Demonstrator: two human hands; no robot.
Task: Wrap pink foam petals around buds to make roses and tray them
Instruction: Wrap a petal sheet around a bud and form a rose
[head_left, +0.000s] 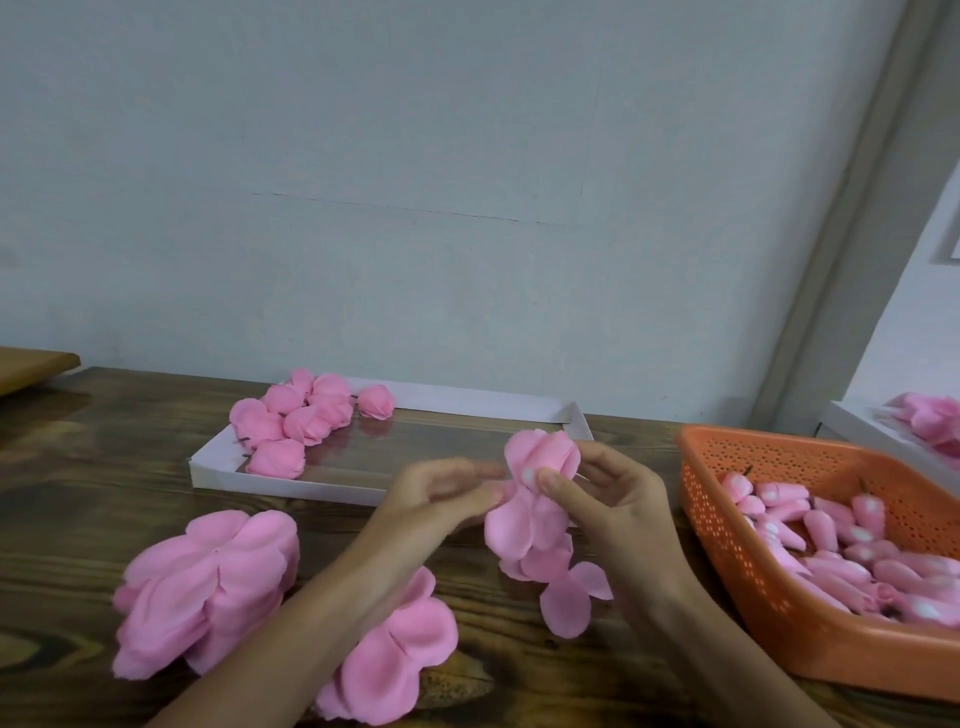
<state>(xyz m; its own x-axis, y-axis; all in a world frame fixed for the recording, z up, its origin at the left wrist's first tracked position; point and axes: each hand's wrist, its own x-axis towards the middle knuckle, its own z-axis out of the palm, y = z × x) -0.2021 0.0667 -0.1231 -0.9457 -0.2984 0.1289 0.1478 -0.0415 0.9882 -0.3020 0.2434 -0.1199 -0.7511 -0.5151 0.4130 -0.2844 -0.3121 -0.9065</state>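
Note:
My right hand (608, 488) pinches a half-wrapped pink rose (540, 457) above the table, with loose petals (524, 535) hanging from it. My left hand (441, 493) touches those petals from the left, blurred, fingers curled at them. A white tray (579, 421) at the back holds several finished roses (301, 415) in its left end. An orange basket (748, 561) at the right is full of pink buds (841, 540). A thick stack of petal sheets (208, 577) lies at the left, a smaller stack (400, 649) under my left forearm.
The work sits on a dark wooden table (104, 447) against a pale wall. A second white tray (872, 431) with pink pieces stands behind the basket at the far right. A brown board edge (31, 364) shows at the far left.

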